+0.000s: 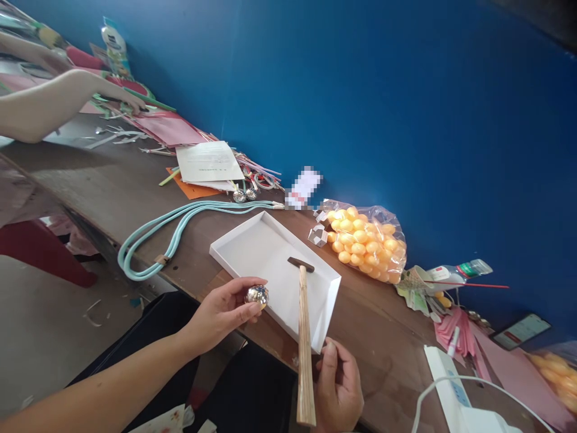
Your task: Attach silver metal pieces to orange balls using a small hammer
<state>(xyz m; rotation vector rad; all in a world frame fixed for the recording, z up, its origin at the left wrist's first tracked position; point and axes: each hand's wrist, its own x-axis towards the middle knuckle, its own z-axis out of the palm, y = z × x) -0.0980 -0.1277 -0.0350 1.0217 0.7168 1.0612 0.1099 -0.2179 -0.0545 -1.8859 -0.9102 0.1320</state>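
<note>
My left hand (225,310) is closed around a shiny silver ball (256,296), its thumb and fingers on either side. The ball is just off the near edge of a shallow white box (274,246). A hammer (304,337) with a wooden handle lies across this box, its dark head inside and the handle jutting out over the near edge. Beside the handle and close to the box's near right corner, my right hand (338,382) has curled fingers and the thumb pressed to the index finger. What it pinches, if anything, I cannot make out.
Right of the box lies a bag of orange balls (360,240). Pale blue cords (157,228) lie left, near a white paper (210,161). A power strip (444,385) and phone (520,331) are at right. Another person's arm (58,102) reaches in from the left.
</note>
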